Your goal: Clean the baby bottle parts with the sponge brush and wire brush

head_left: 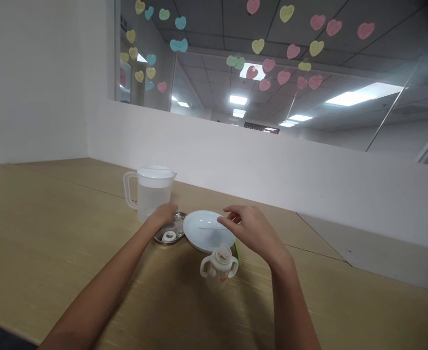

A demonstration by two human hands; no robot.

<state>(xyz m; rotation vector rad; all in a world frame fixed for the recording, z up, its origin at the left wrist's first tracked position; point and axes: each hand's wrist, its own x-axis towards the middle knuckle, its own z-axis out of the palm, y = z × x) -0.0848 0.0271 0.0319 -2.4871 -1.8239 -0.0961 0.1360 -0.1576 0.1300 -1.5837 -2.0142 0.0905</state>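
Note:
A round metal tray (179,227) has a white ring (169,236) lying in it. My left hand (165,214) reaches over the tray's back edge, beside the pitcher; its fingertips are mostly hidden, so its grip is unclear. To the right is a white plate (199,238) with a thin line across it, perhaps a thin stick. My right hand (245,223) hovers at the plate's right edge, thumb and fingers apart, nothing visible between them. In front of the plate stands a clear baby bottle (219,267) with two white handles and an open top.
A translucent lidded pitcher (153,194) stands behind the tray, its handle to the left. Something green (237,253) shows under the plate's right side. Behind the wooden table (53,218), a white wall (217,155) holds a window with heart-shaped notes.

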